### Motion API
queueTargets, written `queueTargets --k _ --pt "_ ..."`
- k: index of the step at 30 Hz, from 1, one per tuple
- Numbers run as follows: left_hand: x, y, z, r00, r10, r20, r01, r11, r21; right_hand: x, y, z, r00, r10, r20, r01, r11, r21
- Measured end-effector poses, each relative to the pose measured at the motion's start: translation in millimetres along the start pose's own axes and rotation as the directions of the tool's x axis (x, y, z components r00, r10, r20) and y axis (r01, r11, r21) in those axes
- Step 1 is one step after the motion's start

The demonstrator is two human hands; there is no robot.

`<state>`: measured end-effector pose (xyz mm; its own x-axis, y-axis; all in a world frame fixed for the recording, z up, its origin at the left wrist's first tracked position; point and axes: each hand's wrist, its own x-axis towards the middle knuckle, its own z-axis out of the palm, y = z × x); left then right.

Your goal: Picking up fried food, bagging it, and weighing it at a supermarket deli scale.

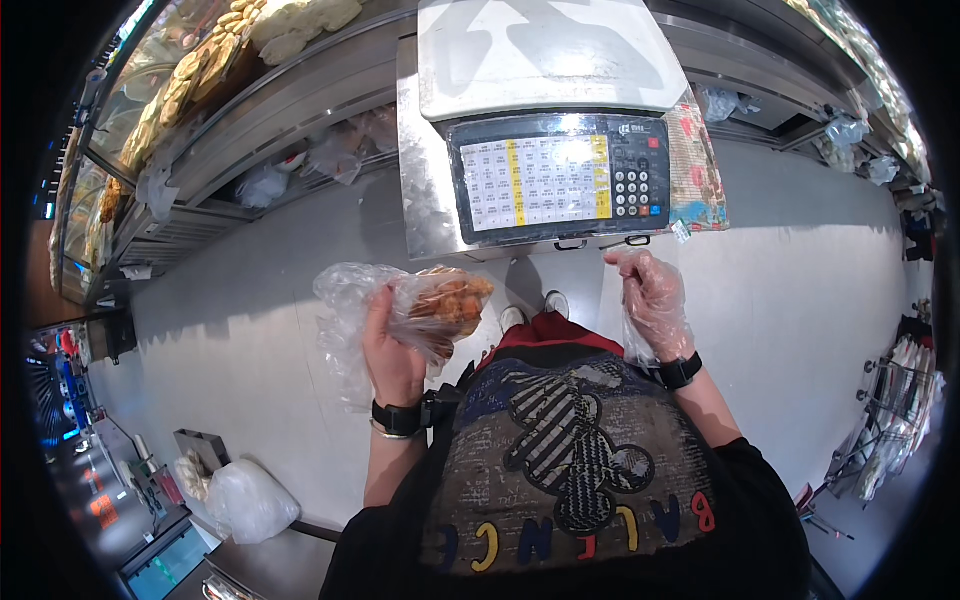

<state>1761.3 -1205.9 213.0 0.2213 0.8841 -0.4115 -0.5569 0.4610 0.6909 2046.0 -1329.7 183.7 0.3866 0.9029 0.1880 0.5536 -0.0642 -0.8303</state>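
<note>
Head view | left hand (394, 362) grip: closed on clear bag (345, 287) of browned food (450, 303), over floor (250, 350) | right hand (655, 297) grip: gloved, half-curled, cannot tell if holding | scale (560, 65) on steel table (430, 205) stands directly ahead, keypad (632, 193) near right hand | lower left: plastic sack (250, 502)

1. Left of center: left hand (398, 358) grips clear plastic bag (343, 290), browned food pieces (450, 303) inside.
2. Right of center: right hand (656, 298), clear plastic glove, fingers bent, near scale's lower edge.
3. Top center: scale (550, 85), white plate, button panel facing wearer.
4. Upper left: pale rounds (185, 68) on display.
5. Lower left: white plastic sack (252, 502).
</note>
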Motion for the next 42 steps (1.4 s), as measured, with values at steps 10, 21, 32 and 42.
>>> queueTargets --k 10,21,32,42 --pt "6.4 1.2 -9.0 0.997 0.046 -0.054 -0.047 0.999 -0.024 3.9 -4.6 2.6 0.999 0.009 0.042 -0.009 1.000 -0.010" --pt "4.6 2.2 -8.2 0.995 0.053 -0.089 -0.054 0.999 -0.008 4.1 -1.0 5.3 0.997 0.027 0.070 -0.028 1.000 0.014" --pt "8.4 2.6 -13.2 0.995 0.035 -0.090 -0.039 0.999 -0.034 2.9 -5.0 3.9 0.997 0.042 0.065 -0.041 0.999 -0.018" --pt "7.0 3.9 -10.2 0.998 0.046 -0.033 -0.045 0.999 0.024 1.0 -2.5 7.1 0.999 0.015 0.048 -0.015 1.000 -0.001"
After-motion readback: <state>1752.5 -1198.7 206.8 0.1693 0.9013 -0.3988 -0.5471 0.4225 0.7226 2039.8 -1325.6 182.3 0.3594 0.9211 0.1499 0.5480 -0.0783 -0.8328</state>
